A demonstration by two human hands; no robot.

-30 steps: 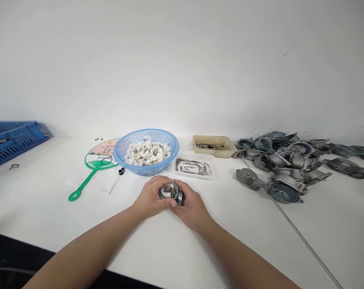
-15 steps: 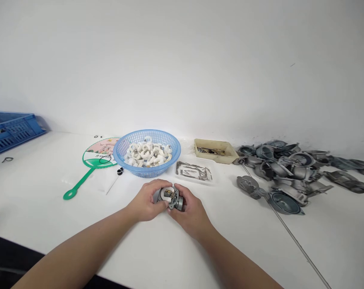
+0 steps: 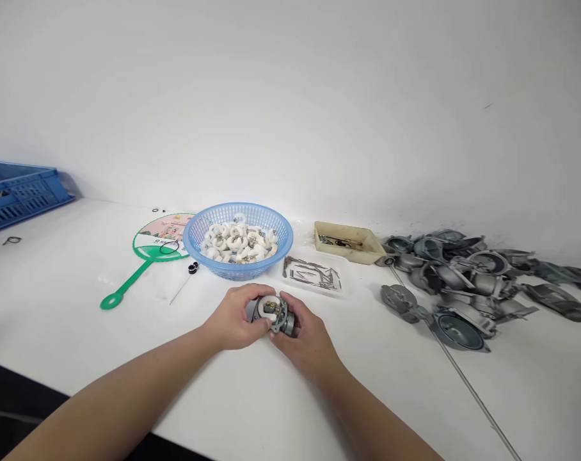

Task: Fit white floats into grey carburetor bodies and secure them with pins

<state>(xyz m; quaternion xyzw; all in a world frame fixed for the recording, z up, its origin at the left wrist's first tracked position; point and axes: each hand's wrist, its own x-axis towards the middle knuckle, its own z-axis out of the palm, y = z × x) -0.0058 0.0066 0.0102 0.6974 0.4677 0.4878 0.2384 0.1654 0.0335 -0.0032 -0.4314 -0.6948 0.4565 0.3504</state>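
Note:
A grey metal carburetor body (image 3: 285,318) sits between my two hands, low over the white table. Its open face is turned up and shows a white ring-shaped float (image 3: 265,302) and small brass parts inside. My left hand (image 3: 235,318) is closed on the body's left side, with the thumb resting at the near edge of the float. Round the right side, by the round port, my right hand (image 3: 306,336) grips the same body. Some fingertips of both hands are hidden behind the metal.
Beyond my hands stand a blue basket (image 3: 191,256) of white floats, a clear tray (image 3: 338,289) of small pins and a cream box (image 3: 372,256). Grey metal castings (image 3: 448,275) are heaped at right. A green-handled fan (image 3: 134,282) and a blue crate (image 3: 26,202) are at left.
The camera view has tilted slightly. Both hands keep their hold on the carburetor body, which stays almost where it was.

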